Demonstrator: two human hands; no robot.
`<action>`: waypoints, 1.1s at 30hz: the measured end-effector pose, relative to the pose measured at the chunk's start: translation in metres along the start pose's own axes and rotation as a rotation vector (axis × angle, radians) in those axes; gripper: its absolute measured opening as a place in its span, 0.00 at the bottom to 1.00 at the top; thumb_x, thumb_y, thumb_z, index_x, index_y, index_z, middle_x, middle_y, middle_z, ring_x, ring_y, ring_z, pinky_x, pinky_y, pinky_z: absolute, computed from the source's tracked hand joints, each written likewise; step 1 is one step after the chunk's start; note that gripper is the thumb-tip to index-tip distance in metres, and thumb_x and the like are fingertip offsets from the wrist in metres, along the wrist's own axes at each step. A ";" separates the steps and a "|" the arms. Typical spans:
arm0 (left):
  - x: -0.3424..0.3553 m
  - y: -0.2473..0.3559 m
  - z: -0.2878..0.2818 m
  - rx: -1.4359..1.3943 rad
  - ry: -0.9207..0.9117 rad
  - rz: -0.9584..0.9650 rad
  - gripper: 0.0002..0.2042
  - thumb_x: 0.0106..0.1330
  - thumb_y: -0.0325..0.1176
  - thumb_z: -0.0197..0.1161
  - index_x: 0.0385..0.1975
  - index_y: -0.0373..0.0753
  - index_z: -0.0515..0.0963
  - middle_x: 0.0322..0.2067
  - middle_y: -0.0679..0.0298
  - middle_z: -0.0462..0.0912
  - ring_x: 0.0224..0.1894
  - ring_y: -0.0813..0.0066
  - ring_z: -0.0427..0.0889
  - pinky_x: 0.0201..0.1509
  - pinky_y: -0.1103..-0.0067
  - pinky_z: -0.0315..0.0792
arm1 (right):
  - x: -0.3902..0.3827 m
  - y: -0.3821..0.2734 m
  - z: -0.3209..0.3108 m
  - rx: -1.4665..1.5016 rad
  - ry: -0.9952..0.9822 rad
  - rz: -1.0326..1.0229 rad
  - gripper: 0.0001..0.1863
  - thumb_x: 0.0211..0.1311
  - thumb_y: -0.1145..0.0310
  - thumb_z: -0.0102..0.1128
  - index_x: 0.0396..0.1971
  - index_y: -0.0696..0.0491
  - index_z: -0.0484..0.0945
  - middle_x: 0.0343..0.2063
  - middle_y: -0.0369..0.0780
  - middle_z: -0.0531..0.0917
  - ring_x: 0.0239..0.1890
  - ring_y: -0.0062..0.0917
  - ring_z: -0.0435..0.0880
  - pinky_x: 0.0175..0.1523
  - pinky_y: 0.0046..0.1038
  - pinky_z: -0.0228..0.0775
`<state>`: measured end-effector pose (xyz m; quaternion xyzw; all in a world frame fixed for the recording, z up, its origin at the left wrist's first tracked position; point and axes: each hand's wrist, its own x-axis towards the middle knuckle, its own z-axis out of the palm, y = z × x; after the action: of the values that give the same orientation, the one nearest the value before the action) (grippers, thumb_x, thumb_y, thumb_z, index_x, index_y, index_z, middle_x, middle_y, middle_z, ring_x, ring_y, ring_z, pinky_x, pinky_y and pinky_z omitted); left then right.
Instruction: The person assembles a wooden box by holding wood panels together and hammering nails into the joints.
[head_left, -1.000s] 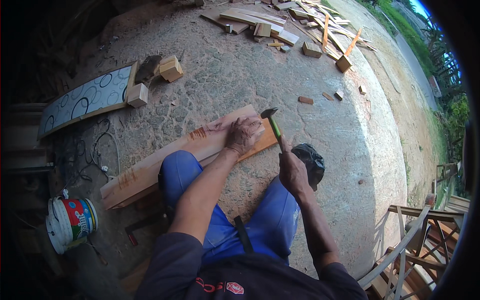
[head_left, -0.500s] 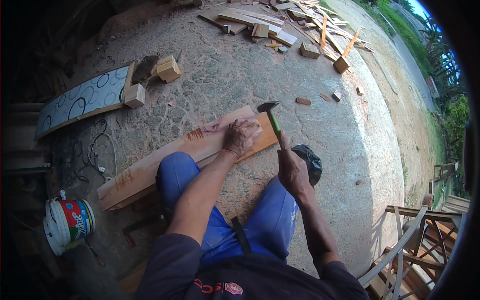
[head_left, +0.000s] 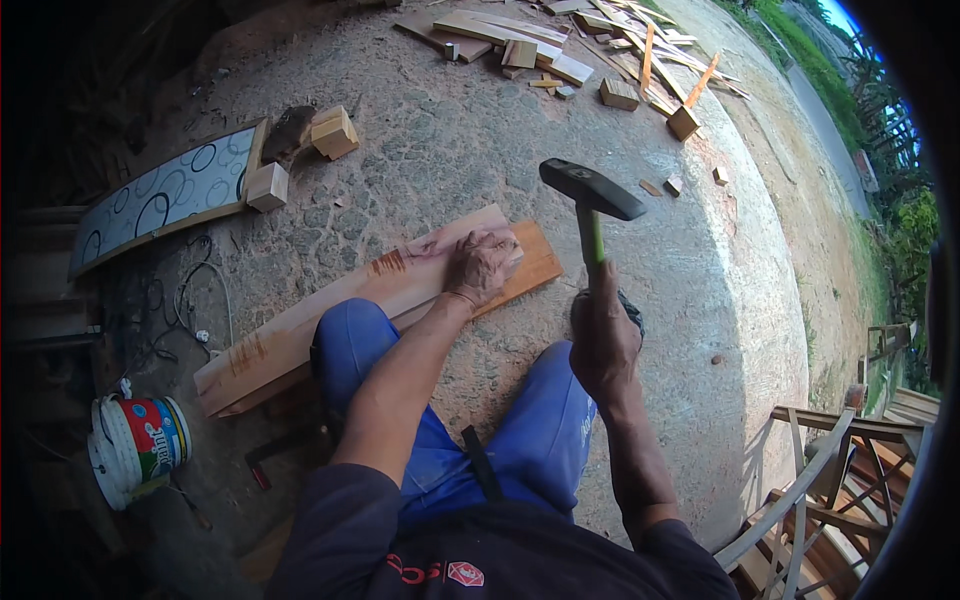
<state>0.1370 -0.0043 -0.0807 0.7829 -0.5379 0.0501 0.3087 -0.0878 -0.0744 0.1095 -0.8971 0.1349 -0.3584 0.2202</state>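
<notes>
My right hand (head_left: 606,345) is wrapped round the handle of a hammer (head_left: 592,190) with a dark metal head and a green upper shaft. The hammer is raised to the right of the boards, touching nothing. A long pale plank (head_left: 340,295) with brown marks lies slantwise before my knees, on top of a more orange board (head_left: 540,258) whose end sticks out at the right. Near the plank's far right end, my left hand (head_left: 482,268) rests on the wood with its fingers curled closed. Whatever they pinch, if anything, is hidden.
Wood offcuts (head_left: 620,95) lie piled at the far side. Small blocks (head_left: 335,133) sit beside a framed patterned panel (head_left: 165,190) at left. Cables (head_left: 205,285) and a paint bucket (head_left: 140,450) are at lower left. A metal frame (head_left: 830,470) holds timber at lower right.
My right hand has lifted the hammer up and slightly to the right, away from the boards, and the head looks larger. My left hand and the plank have stayed nearly in place.
</notes>
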 end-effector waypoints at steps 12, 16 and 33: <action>0.014 0.000 -0.011 0.020 0.091 -0.216 0.22 0.68 0.37 0.55 0.61 0.36 0.74 0.62 0.56 0.73 0.65 0.53 0.68 0.66 0.64 0.62 | -0.047 0.038 0.033 0.025 -0.401 0.378 0.38 0.71 0.75 0.48 0.77 0.43 0.47 0.31 0.57 0.80 0.33 0.54 0.82 0.37 0.48 0.70; 0.015 0.007 -0.028 0.129 0.022 -0.388 0.24 0.68 0.40 0.57 0.64 0.40 0.73 0.62 0.52 0.70 0.64 0.49 0.65 0.67 0.58 0.58 | -0.056 0.041 0.030 0.026 -0.412 0.391 0.37 0.71 0.74 0.48 0.77 0.42 0.47 0.32 0.57 0.81 0.34 0.53 0.82 0.39 0.46 0.72; 0.005 0.006 -0.023 0.306 0.086 -0.287 0.25 0.63 0.43 0.61 0.61 0.44 0.74 0.51 0.54 0.73 0.58 0.53 0.67 0.68 0.51 0.49 | -0.043 0.051 0.032 -0.003 -0.495 0.243 0.38 0.70 0.70 0.50 0.77 0.52 0.46 0.25 0.58 0.80 0.24 0.51 0.82 0.28 0.48 0.69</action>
<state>0.1399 0.0026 -0.0580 0.8864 -0.3932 0.1200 0.2129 -0.1002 -0.0913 0.0385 -0.9351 0.1841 -0.0990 0.2863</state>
